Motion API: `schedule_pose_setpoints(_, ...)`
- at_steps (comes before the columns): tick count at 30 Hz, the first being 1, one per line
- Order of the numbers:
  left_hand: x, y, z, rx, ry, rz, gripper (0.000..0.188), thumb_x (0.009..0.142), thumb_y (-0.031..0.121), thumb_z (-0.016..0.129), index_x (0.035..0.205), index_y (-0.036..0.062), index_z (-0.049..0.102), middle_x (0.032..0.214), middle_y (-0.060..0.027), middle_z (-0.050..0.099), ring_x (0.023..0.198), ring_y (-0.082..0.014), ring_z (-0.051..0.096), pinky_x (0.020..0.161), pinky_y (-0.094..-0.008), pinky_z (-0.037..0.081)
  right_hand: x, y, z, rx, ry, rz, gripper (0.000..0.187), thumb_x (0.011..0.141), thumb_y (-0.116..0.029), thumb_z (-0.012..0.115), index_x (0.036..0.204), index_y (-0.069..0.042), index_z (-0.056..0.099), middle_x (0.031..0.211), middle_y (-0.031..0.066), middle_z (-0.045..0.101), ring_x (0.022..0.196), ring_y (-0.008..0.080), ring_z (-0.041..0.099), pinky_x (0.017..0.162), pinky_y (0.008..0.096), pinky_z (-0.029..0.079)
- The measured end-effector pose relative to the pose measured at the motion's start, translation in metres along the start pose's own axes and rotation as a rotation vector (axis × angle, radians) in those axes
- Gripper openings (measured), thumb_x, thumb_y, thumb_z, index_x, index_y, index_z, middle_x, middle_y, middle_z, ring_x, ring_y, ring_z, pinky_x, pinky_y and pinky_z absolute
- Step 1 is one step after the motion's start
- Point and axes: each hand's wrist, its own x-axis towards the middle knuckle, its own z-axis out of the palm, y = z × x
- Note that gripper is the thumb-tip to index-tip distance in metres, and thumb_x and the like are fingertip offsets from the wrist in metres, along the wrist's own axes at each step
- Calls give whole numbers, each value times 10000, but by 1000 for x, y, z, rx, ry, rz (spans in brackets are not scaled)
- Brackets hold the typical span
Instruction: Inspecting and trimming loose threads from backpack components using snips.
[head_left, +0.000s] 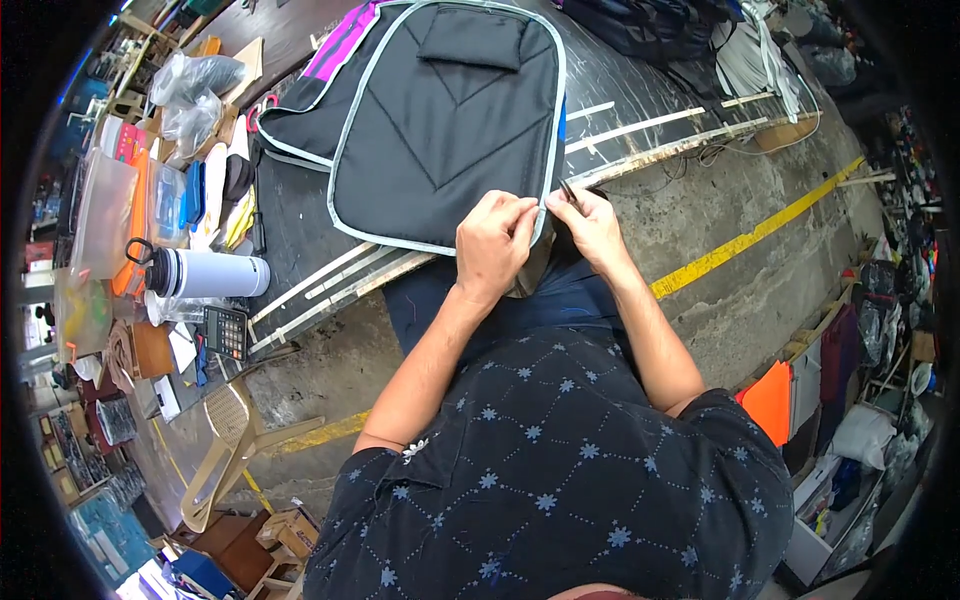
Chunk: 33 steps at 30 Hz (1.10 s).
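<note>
A black quilted fabric panel [440,130] with light grey binding lies over the worktable edge. It has stitched V-shaped lines and a small padded pillow [470,38] at its far end. My left hand [490,245] is closed in a pinch at the bound lower right corner. Whether a loose thread is also in those fingers is too small to see. Just right of that corner, my right hand [592,232] grips small dark thread snips [570,194], their narrow tips pointing up and away. Its thumb and fingertips almost meet the left fingers at the binding.
On the table's left stand a white bottle [215,273] with a black lid, a calculator [226,332] and several plastic-wrapped items. Red-handled scissors [262,112] lie partly beneath fabric. A beige plastic chair [225,430] is at lower left. Dark bags [650,30] sit on the far side.
</note>
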Motion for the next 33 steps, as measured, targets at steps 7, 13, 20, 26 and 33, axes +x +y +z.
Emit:
schedule_pose_setpoints(7, 1, -2, 10, 180, -9, 46, 93, 914, 76, 811, 992, 26, 802, 929, -138, 758, 776, -336, 742, 707, -419, 590, 1, 20, 0, 147, 21, 31, 160, 1038, -170, 755, 1024, -11, 758, 913, -51, 689, 855, 53, 601, 770, 247, 483)
schedule_pose_setpoints(13, 14, -6, 13, -117, -12, -266, 99, 979, 97, 754, 970, 3, 724, 773, -21, 667, 612, -106, 594, 597, -302, 499, -1, 13, 3, 109, 23, -22, 164, 1045, -168, 758, 1045, -4, 749, 930, -52, 686, 861, 47, 594, 772, 245, 480)
schedule_pose_setpoints(20, 11, -8, 5, -337, -139, -397, 111, 1059, 102, 672, 1008, 9, 703, 789, 36, 601, 628, -26, 495, 569, -249, 402, -3, 7, 3, -87, 75, -116, 219, 1050, -221, 752, 1083, -7, 721, 933, 10, 705, 873, 77, 625, 775, 262, 504)
schedule_pose_setpoints(26, 3, -13, 7, -375, -133, -347, 90, 1099, 110, 647, 1041, 51, 683, 747, 103, 539, 633, 12, 442, 550, -216, 348, -27, -49, 1, -479, 147, -295, 222, 990, -149, 798, 1155, -20, 725, 960, 74, 744, 865, 127, 684, 793, 298, 557)
schedule_pose_setpoints(33, 2, -4, 7, -260, -113, -206, 75, 1061, 83, 678, 1031, 17, 696, 848, 46, 583, 695, -22, 489, 588, -228, 402, -24, -51, 6, -753, 175, -468, 244, 907, -128, 838, 1120, -35, 762, 952, 120, 782, 756, 247, 753, 700, 364, 595)
